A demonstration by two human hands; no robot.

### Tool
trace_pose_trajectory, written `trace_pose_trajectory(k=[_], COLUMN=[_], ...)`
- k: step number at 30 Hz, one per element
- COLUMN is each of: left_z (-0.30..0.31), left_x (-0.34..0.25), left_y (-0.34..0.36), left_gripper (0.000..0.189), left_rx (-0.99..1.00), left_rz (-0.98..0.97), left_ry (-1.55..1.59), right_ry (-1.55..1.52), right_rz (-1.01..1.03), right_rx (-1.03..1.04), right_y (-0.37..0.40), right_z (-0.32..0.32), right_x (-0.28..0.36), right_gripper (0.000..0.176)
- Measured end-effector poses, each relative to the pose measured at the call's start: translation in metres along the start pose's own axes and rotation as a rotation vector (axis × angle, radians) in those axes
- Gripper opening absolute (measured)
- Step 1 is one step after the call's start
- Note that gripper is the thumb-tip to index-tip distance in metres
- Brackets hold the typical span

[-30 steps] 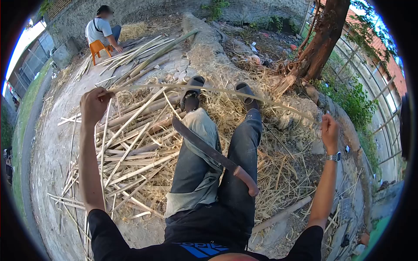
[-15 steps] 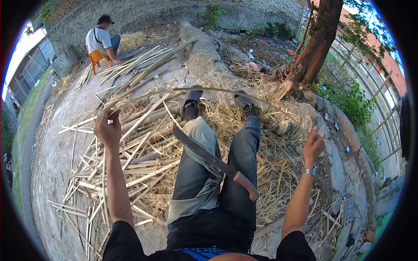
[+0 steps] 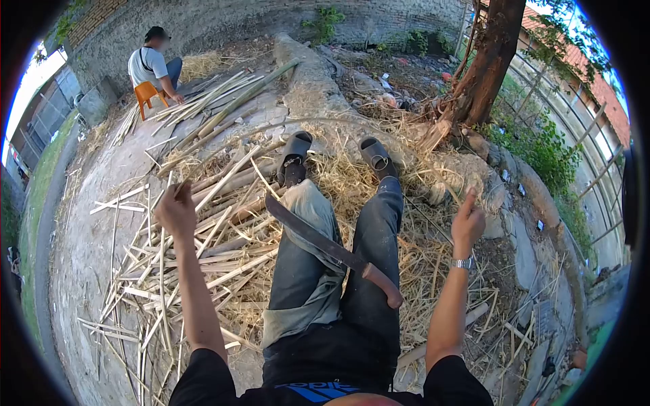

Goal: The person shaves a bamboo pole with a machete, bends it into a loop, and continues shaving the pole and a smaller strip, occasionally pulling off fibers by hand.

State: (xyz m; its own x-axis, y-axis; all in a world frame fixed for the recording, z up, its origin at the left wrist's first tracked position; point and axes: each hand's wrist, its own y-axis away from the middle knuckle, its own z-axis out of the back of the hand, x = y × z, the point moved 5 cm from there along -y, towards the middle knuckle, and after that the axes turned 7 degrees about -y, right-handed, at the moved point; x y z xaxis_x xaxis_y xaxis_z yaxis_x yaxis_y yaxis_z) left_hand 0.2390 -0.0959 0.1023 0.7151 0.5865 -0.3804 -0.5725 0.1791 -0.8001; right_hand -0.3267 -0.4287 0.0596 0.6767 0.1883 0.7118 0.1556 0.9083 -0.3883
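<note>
A long, thin bamboo strip (image 3: 325, 121) bows upward in an arch between my two hands, over my feet. My left hand (image 3: 177, 213) pinches one end at the left, above the pile of split bamboo. At the right, my right hand (image 3: 468, 224), with a metal watch on the wrist, has its fingers closed on the other end. Across my thighs lies a machete (image 3: 315, 235), its dark blade pointing up-left and its brown handle (image 3: 383, 285) on my right thigh. Neither hand touches it.
Split bamboo sticks (image 3: 203, 254) lie piled left of my legs, with straw-like shavings (image 3: 433, 271) around my feet. Ahead left, a person (image 3: 150, 64) sits on an orange chair (image 3: 146, 95) beside more bamboo. A tree trunk (image 3: 491, 64) stands ahead right, near a low concrete edge.
Both hands have moved inward, closer together, and the bamboo strip between them arches higher. The machete stays on my thighs.
</note>
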Motion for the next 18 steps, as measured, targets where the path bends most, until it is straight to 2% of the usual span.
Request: trace_pose_trajectory(k=[1, 2, 3, 4, 5, 7, 8, 9, 11, 12, 13, 15, 16, 18], left_z=[0.004, -0.003, -0.005, -0.009, -0.016, 0.002, 0.014, 0.008, -0.013, -0.023, -0.015, -0.008, -0.006, 0.000], left_x=[0.000, -0.007, -0.021, -0.019, -0.019, 0.016, 0.014, 0.008, -0.005, -0.011, -0.028, -0.018, -0.020, -0.031], left_y=[-0.004, 0.008, 0.016, 0.022, 0.022, 0.002, -0.005, -0.002, 0.029, 0.039, 0.038, 0.034, 0.031, 0.030], left_gripper=[0.047, 0.043, 0.035, 0.036, 0.036, 0.045, 0.049, 0.049, 0.046, 0.044, 0.044, 0.043, 0.043, 0.044], left_rx=[-0.012, -0.055, 0.075, 0.064, 0.030, -0.088, -0.081, -0.078, 0.118, 0.163, 0.060, 0.060, 0.051, 0.108], left_rz=[-0.030, 0.034, 0.037, 0.012, -0.012, -0.021, -0.114, -0.110, 0.113, 0.151, 0.061, 0.075, 0.083, 0.106], left_ry=[0.052, 0.094, -0.163, -0.167, -0.162, -0.086, -0.028, -0.027, 0.027, -0.017, 0.096, 0.070, 0.068, 0.055], right_ry=[0.001, -0.132, -0.253, -0.319, -0.324, -0.105, -0.057, -0.052, -0.279, -0.367, -0.385, -0.440, -0.444, -0.562], right_rz=[0.003, 0.010, 0.008, -0.009, -0.007, 0.007, -0.058, -0.057, -0.090, -0.098, -0.090, -0.031, -0.020, -0.165], right_rx=[-0.005, -0.119, -0.219, -0.128, -0.128, 0.020, 0.110, 0.112, -0.060, 0.023, 0.016, -0.166, -0.162, -0.016], right_y=[0.002, 0.011, 0.027, 0.032, 0.032, 0.023, 0.019, 0.023, 0.042, 0.045, 0.046, 0.048, 0.046, 0.053], right_z=[-0.008, -0.021, -0.028, -0.040, -0.036, -0.018, -0.009, -0.019, -0.045, -0.062, -0.065, -0.056, -0.055, -0.057], right_x=[0.009, 0.019, 0.024, 0.027, 0.028, 0.030, 0.025, 0.033, 0.039, 0.033, 0.037, 0.044, 0.049, 0.047], right_gripper=[0.087, 0.088, 0.089, 0.089, 0.089, 0.090, 0.090, 0.090, 0.092, 0.094, 0.094, 0.094, 0.094, 0.083])
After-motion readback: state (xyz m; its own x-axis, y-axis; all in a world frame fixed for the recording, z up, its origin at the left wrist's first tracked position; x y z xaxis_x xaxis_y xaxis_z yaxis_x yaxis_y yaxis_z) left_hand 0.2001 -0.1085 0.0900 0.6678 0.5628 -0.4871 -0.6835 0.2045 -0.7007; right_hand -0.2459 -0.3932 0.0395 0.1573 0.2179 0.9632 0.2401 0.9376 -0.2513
